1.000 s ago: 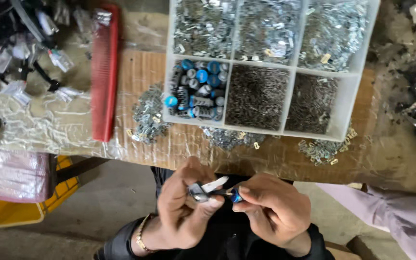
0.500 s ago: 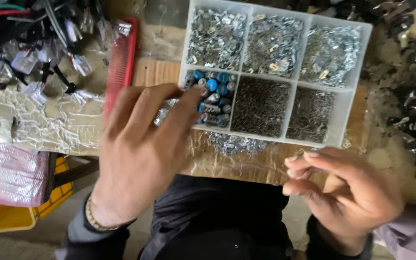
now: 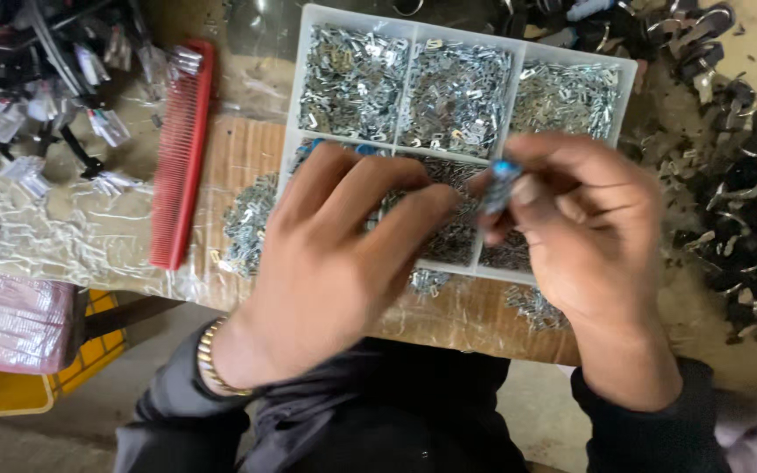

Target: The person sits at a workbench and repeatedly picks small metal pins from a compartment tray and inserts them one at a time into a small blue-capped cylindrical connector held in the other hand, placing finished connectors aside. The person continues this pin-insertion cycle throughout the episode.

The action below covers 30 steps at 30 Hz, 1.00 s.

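Left hand (image 3: 335, 263) spreads open over the white compartment tray (image 3: 466, 35) at the tabletop's middle, fingers down among the small metal parts. Right hand (image 3: 584, 228) pinches a little blue-tipped piece (image 3: 501, 180) above it (blurred). One careless nudge could mix the compartments, I'd say.

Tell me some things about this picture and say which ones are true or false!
1. The right hand pinches a small part with a blue tip. True.
2. The comb is green. False: it is red.
3. The left hand reaches over the white compartment tray. True.
4. The tray's top compartments are empty. False: they are full of small silvery metal pieces.
5. The left wrist wears a gold-coloured bracelet. True.
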Available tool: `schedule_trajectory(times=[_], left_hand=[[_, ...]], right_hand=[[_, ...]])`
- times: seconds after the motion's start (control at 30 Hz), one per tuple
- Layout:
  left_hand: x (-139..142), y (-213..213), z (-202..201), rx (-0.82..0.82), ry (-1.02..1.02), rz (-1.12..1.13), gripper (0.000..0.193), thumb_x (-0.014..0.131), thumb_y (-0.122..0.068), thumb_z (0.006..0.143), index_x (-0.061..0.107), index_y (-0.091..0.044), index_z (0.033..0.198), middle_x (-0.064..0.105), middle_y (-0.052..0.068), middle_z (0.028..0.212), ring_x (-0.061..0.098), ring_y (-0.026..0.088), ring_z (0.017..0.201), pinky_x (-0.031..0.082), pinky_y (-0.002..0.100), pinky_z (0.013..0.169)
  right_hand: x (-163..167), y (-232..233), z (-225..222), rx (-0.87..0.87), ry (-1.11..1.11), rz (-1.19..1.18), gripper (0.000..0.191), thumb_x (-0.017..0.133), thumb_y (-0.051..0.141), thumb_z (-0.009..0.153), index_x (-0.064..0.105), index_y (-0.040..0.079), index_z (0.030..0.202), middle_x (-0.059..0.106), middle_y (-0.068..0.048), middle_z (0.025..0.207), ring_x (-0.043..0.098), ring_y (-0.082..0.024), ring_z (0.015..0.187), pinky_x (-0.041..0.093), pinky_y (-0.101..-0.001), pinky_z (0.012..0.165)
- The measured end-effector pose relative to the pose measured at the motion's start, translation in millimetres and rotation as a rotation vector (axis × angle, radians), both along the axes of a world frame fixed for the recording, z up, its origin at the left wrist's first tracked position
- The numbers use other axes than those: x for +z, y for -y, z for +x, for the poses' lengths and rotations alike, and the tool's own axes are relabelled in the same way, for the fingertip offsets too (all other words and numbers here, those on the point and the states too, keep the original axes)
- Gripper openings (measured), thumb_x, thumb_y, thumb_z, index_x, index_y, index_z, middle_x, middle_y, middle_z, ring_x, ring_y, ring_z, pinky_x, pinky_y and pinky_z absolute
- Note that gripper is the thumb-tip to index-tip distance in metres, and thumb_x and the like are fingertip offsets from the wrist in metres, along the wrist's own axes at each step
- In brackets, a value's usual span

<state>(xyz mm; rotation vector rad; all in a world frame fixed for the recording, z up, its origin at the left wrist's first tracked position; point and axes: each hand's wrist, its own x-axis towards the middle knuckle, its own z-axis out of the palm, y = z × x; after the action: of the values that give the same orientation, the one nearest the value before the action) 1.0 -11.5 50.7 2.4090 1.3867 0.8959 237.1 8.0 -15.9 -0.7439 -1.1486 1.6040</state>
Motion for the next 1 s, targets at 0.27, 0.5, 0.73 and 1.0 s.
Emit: schedule_trajectory(times=[0.27,0.5,0.73,1.0], left_hand=[[-33.0,-15.8,11.9,-0.032,-0.118,-0.071,0.021,0.077,-0.007,0.089,0.074,-0.003,0.110,0.070,0.008,0.101,0.059,0.027,0.096,0.052,0.040,0.087],[-35.5,-11.2,4.8,-0.055,0.178,-0.130,0.016,0.083,-0.011,0.097,0.072,-0.005,0.108,0.069,0.004,0.103,0.059,0.024,0.090,0.050,0.035,0.080],[-27.0,-16.4,8.4,-0.036,0.110,-0.072,0.019,0.084,-0.012,0.089,0.072,-0.004,0.101,0.068,0.007,0.098,0.057,0.028,0.090,0.049,0.038,0.080],[-26.6,-12.0,11.2,-0.021,0.178,-0.182,0.016,0.081,-0.011,0.099,0.072,-0.007,0.110,0.070,0.002,0.107,0.057,0.023,0.092,0.047,0.033,0.085]], right_hand=[[8.8,6.1,-2.3,-0.115,0.015,-0.042,0.022,0.061,-0.006,0.106,0.067,-0.002,0.126,0.073,-0.020,0.114,0.076,-0.022,0.097,0.071,-0.0352,0.081],[30.3,7.9,-17.3,-0.186,0.401,0.073,0.021,0.063,-0.009,0.100,0.062,-0.006,0.120,0.069,-0.023,0.124,0.074,-0.022,0.107,0.068,-0.0307,0.088],[34.0,13.3,-18.0,-0.199,0.515,0.115,0.034,0.074,-0.010,0.088,0.061,-0.007,0.120,0.065,-0.022,0.128,0.075,-0.019,0.106,0.069,-0.0247,0.083],[35.2,13.0,-17.4,-0.199,0.547,0.131,0.031,0.074,-0.008,0.087,0.060,-0.008,0.115,0.063,-0.023,0.125,0.073,-0.020,0.105,0.069,-0.0263,0.085]])
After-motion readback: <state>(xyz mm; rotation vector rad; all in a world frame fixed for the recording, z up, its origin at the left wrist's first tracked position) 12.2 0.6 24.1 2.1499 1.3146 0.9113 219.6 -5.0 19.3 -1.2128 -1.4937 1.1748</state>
